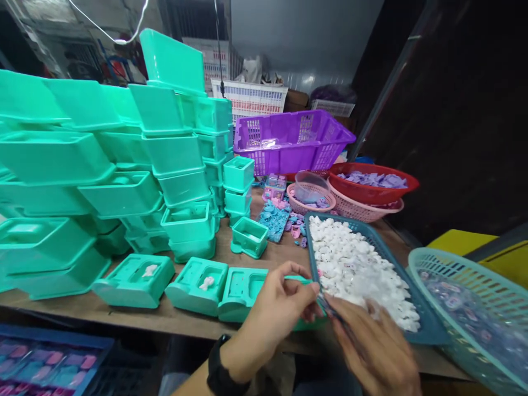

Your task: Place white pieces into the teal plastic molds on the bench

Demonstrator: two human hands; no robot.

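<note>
My left hand [280, 300], with a black band [226, 366] on the wrist, has thumb and fingertips pinched together at the near left corner of a dark teal tray [312, 250]. What sits in the pinch is too small to make out. Just under these fingers a green plastic housing [307, 324] shows in part. My right hand [367, 344] is close beside, over the tray's near edge; motion blurs its fingers. Small white pieces [355, 253] fill the tray. Along the table edge lie green housings [243, 289], two of them with white bone-shaped pieces [207, 283].
Stacked green boxes [173, 148] rise at the left. Behind stand a purple crate [284, 157], a red basin [371, 190] and a pink basket [311, 206]. Bagged blue pieces [273, 220] lie mid-table. A pale green basket [466, 275] is at the right.
</note>
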